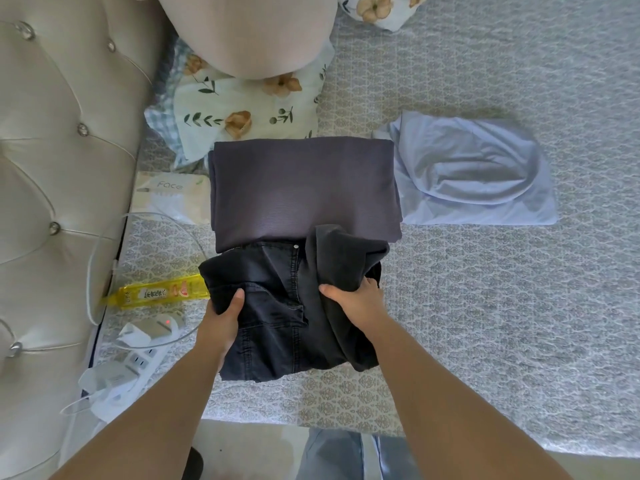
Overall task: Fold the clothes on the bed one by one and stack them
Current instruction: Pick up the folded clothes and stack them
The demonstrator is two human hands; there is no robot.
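Jeans, black and partly folded, sit bunched on the bed between both hands. Left hand grips the jeans' left edge, thumb on top of the cloth and the other fingers hidden beneath it. Right hand clutches a loose flap of the same jeans, thumb pressed over the fold and fingers curled into the fabric behind it. That flap rises above the right hand and drapes over the waistband, whose metal button shows just past the fingers.

Directly beyond the fingers, touching the jeans' far edge, lies a folded dark grey garment, flat and squared. Farther to the right of it, just beside its edge, a pale blue garment lies loosely folded. Beyond the grey garment is a floral pillow with a beige cushion on top.

Left of the left hand, a yellow packet lies on the bed, with a white power strip and cable nearer the person. A pack of face tissues sits left of the grey garment, by the tufted headboard.
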